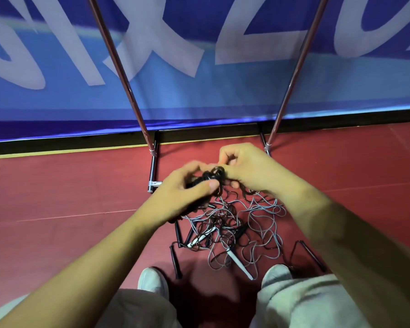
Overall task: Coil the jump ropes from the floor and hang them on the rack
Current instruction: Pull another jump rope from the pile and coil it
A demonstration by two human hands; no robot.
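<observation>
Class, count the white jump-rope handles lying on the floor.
2. One white handle lies beside the right shoe; the other sits left in the tangle. More may be hidden.

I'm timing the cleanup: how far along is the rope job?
Done: no rope hangs on the visible rack poles. In hand: left hand and right hand grip a bunched black rope. Left: the tangled pile of grey and black ropes on the floor, then hanging.

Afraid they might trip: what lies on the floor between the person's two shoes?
The head view shows a white jump-rope handle, a black handle and loops of grey cord between the left shoe and right shoe.
</observation>
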